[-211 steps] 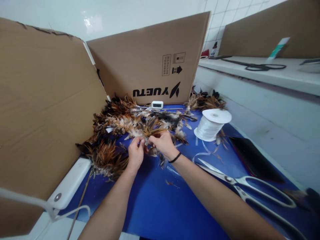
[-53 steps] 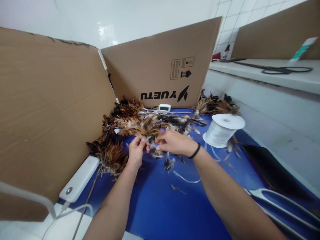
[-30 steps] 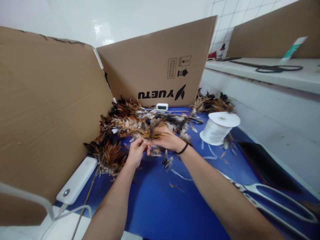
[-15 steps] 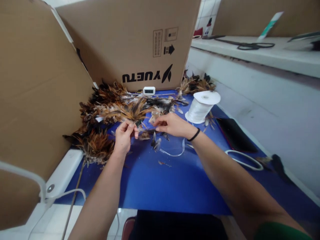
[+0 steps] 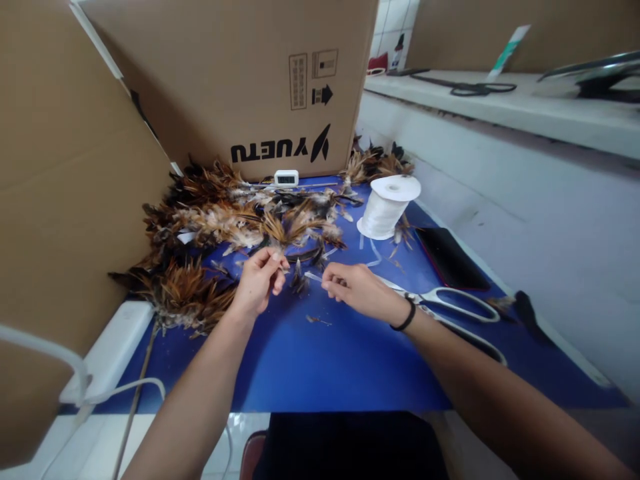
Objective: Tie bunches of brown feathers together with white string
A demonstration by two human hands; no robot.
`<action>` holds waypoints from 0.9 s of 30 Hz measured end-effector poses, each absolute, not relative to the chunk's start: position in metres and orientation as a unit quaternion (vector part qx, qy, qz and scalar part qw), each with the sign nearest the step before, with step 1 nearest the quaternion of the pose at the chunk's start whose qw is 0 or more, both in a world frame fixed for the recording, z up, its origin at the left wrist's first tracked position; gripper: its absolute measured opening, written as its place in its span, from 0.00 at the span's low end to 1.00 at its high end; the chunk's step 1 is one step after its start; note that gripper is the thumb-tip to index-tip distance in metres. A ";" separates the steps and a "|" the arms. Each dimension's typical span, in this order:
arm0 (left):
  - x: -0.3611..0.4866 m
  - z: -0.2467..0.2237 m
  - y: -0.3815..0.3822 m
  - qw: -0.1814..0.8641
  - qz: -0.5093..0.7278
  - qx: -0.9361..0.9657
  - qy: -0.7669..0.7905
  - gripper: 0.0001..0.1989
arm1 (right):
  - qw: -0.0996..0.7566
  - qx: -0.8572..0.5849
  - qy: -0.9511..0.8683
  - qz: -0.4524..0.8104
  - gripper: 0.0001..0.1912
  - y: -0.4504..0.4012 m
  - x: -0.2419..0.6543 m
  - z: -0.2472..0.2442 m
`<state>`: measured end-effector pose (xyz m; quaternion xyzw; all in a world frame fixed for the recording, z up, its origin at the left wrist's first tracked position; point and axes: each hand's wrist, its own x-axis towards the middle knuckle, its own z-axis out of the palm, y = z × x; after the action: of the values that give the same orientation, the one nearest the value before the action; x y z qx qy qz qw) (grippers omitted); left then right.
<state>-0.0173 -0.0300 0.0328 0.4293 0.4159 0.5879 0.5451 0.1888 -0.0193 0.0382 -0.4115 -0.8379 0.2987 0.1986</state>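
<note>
My left hand point(image 5: 261, 280) pinches a small bunch of brown and black feathers point(image 5: 284, 230) by its base, the tips fanning away from me. To its right, my right hand point(image 5: 355, 288) is closed on the end of a clear white ribbon point(image 5: 314, 276), which pokes out past the fingertips. A ribbon spool point(image 5: 385, 215) stands upright behind that hand, a strand trailing from it to the table. White-handled scissors point(image 5: 463, 297) lie partly open beside my right wrist. Dark loose feathers point(image 5: 299, 280) rest on the blue table between the hands.
Piles of brown feathers point(image 5: 187, 293) spread along the left and back of the blue table point(image 5: 340, 373). A small digital clock point(image 5: 287, 178) sits before a large cardboard box point(image 5: 210, 87). A dark phone point(image 5: 453, 259) lies at the right, and a white power strip point(image 5: 113, 347) at the left.
My right hand has come down and nearer, now with the ribbon end in its fingers. My left hand still pinches the feather bunch. The scissors show more fully as my right arm shifted.
</note>
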 end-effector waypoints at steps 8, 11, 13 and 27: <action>-0.001 0.025 -0.034 0.601 0.518 0.418 0.443 0.13 | 0.321 -0.418 -0.798 0.292 0.06 -0.021 0.178 0.031; 0.001 0.023 -0.034 0.599 0.503 0.427 0.453 0.14 | 0.318 -0.440 -0.787 0.294 0.06 -0.019 0.178 0.028; 0.002 0.021 -0.035 0.594 0.492 0.441 0.460 0.14 | 0.317 -0.446 -0.784 0.293 0.06 -0.019 0.178 0.027; 0.002 0.017 -0.034 0.535 0.490 0.487 0.486 0.14 | 0.301 -0.436 -0.797 0.289 0.06 -0.021 0.176 0.028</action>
<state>0.0025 -0.0336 0.0170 0.4874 0.4864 0.4900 0.5345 0.1760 -0.0209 0.0278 -0.4360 -0.7971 0.2894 0.3014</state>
